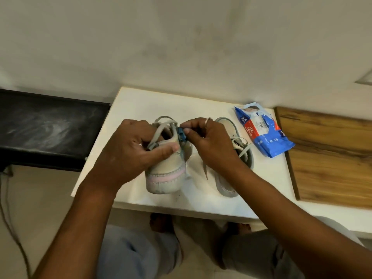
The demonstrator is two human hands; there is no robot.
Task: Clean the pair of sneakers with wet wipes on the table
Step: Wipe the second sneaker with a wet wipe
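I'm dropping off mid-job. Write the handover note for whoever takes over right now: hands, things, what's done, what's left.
Left hand grips the held sneaker over the table.
Right hand pinches a small blue piece on that sneaker's side.
Second sneaker lies on the table to the right, in neither hand; the wipes pack lies beyond it.
No wipe plainly shows in either hand.
Done: cannot tell; the held sneaker's front edge shows dark marks.
Left: wipe both sneakers.
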